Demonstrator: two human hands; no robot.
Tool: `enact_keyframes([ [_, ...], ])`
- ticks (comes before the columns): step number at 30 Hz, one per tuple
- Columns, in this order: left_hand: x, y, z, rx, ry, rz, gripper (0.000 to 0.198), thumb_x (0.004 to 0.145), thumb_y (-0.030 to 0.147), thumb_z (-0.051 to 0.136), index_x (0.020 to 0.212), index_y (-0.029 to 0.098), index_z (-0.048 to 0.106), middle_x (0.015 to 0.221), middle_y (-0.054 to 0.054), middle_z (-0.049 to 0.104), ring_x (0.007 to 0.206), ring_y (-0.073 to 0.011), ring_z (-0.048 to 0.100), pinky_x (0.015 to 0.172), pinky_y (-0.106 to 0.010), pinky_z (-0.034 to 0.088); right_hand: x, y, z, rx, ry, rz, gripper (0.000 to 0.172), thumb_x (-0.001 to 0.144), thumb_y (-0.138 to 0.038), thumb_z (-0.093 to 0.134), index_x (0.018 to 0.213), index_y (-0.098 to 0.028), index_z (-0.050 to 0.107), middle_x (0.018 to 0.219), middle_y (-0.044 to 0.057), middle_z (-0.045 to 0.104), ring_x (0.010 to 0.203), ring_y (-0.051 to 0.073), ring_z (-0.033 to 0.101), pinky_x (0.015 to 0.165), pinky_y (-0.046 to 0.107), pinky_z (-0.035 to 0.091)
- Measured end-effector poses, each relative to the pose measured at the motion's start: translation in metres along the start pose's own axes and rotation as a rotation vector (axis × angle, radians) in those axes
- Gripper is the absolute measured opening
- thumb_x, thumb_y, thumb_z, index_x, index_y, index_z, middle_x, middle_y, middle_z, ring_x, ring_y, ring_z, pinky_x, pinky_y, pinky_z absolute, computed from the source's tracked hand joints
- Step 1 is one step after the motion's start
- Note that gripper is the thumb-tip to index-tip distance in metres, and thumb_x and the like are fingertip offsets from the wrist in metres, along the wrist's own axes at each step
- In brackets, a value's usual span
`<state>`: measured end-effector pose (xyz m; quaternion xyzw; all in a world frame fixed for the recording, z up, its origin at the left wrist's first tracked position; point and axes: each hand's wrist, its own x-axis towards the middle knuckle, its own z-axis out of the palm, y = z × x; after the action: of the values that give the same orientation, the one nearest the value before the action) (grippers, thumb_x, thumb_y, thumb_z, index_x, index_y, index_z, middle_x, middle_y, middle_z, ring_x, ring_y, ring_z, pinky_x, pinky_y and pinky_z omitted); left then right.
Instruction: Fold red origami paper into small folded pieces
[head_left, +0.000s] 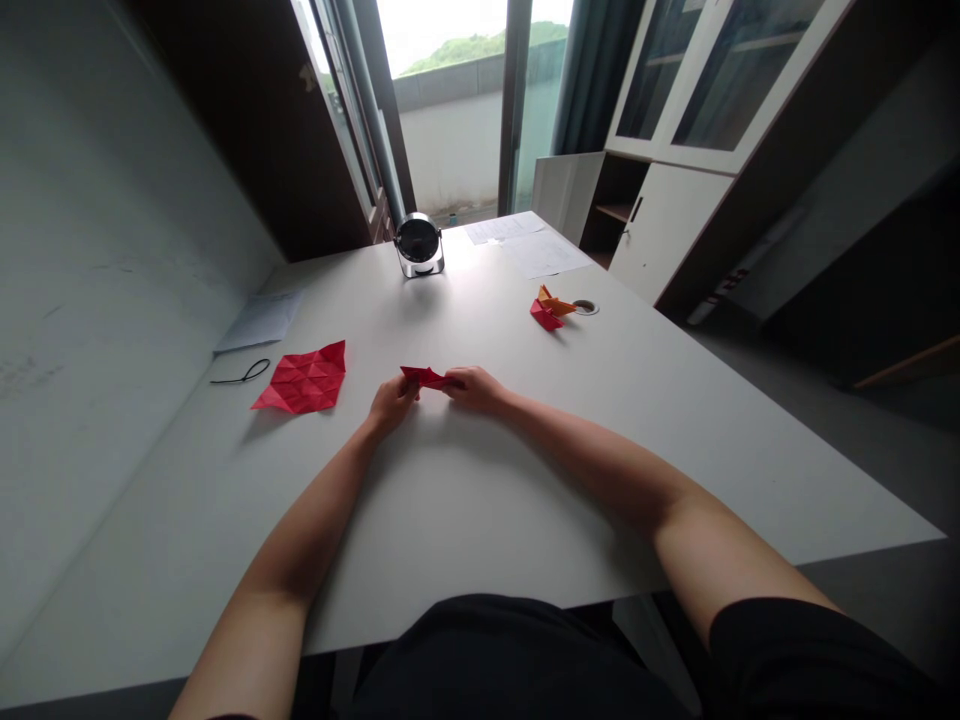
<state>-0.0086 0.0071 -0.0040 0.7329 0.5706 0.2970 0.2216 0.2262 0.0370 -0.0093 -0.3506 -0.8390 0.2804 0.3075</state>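
Between my two hands is a small piece of folded red paper point(426, 377), raised just above the white table. My left hand point(393, 402) pinches its left end, and my right hand point(475, 388) grips the right end. Part of the paper is covered by my fingers. Left of my hands lies a creased red paper sheet point(304, 381), unfolded, with its corners lifting. Farther off to the right, a folded orange paper figure point(556, 303) rests against a folded red paper figure point(546, 318).
A round black lamp-like device on a metal stand point(419, 245) stands at the back of the table point(480, 520). Paper sheets point(541, 252) lie at the far right edge. A black cable tie point(247, 373) and a pale sheet point(259, 320) are near the left wall.
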Motion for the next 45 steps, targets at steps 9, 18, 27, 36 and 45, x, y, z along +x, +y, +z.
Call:
enact_keyframes([
  [9, 0.0000, 0.0007, 0.0003, 0.003, 0.007, -0.003, 0.039, 0.092, 0.050, 0.046, 0.082, 0.018, 0.066, 0.072, -0.003, 0.070, 0.063, -0.0163, 0.059, 0.062, -0.027, 0.039, 0.0003, -0.0005, 0.0000, 0.001, 0.001, 0.003, 0.015, 0.082, -0.028, 0.055, 0.073, -0.017, 0.061, 0.070, -0.002, 0.055, 0.063, 0.009, 0.041, 0.062, 0.023, 0.030],
  [18, 0.0001, 0.0007, 0.0000, 0.015, 0.004, 0.002, 0.040, 0.093, 0.050, 0.045, 0.081, 0.018, 0.066, 0.072, -0.003, 0.070, 0.063, -0.0161, 0.060, 0.064, -0.027, 0.041, 0.0001, 0.0010, 0.0009, -0.005, 0.003, -0.002, 0.015, 0.082, -0.028, 0.055, 0.074, -0.017, 0.062, 0.071, -0.001, 0.056, 0.064, 0.010, 0.041, 0.063, 0.024, 0.030],
  [27, 0.0006, 0.0006, -0.0002, 0.018, 0.000, 0.004, 0.039, 0.092, 0.050, 0.046, 0.081, 0.019, 0.066, 0.073, -0.003, 0.070, 0.064, -0.0167, 0.060, 0.063, -0.027, 0.041, -0.0005, -0.0014, -0.0007, -0.004, 0.001, -0.004, 0.015, 0.082, -0.027, 0.055, 0.074, -0.017, 0.061, 0.072, -0.001, 0.056, 0.064, 0.010, 0.042, 0.063, 0.024, 0.031],
  [36, -0.0004, 0.0025, -0.0008, 0.013, 0.003, -0.009, 0.043, 0.093, 0.053, 0.044, 0.082, 0.018, 0.066, 0.074, -0.004, 0.071, 0.064, -0.0172, 0.061, 0.064, -0.027, 0.042, -0.0012, -0.0033, -0.0018, 0.002, 0.004, 0.003, 0.014, 0.081, -0.026, 0.055, 0.071, -0.017, 0.059, 0.071, -0.001, 0.055, 0.064, 0.010, 0.041, 0.063, 0.023, 0.031],
  [45, 0.0008, -0.0021, 0.0021, 0.007, 0.007, -0.006, 0.042, 0.093, 0.053, 0.045, 0.080, 0.018, 0.066, 0.073, -0.004, 0.070, 0.065, -0.0169, 0.060, 0.064, -0.027, 0.042, -0.0003, 0.0016, 0.0029, 0.005, 0.021, -0.009, 0.017, 0.082, -0.029, 0.055, 0.071, -0.017, 0.058, 0.070, -0.002, 0.053, 0.063, 0.009, 0.040, 0.063, 0.023, 0.031],
])
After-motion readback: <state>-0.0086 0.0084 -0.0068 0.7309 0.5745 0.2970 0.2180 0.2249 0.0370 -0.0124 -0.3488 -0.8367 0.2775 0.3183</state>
